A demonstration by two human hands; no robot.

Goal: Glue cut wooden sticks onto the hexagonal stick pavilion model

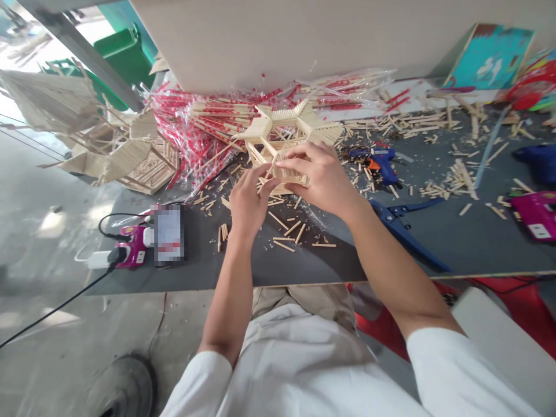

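Observation:
A small pavilion-like model (284,120) built of pale wooden sticks stands on the dark tabletop, its ridged roof panels flaring to points. My left hand (248,200) is closed at its near left corner, thumb and fingertips pinching the edge. Fingers of my right hand (324,174) close on the near side from the right, almost meeting the left fingertips. Whether a separate stick is between them, I cannot tell. Short cut sticks (286,231) lie loose in front of the model. To the right are a blue glue gun (382,162) and a blue-handled cutter (408,234).
Red-and-clear plastic wrappers with sticks (191,124) are heaped behind. A larger stick model (125,147) stands at the left. A phone (169,234) lies near a purple power strip (132,246) with cables. Another purple socket block (536,214) sits far right.

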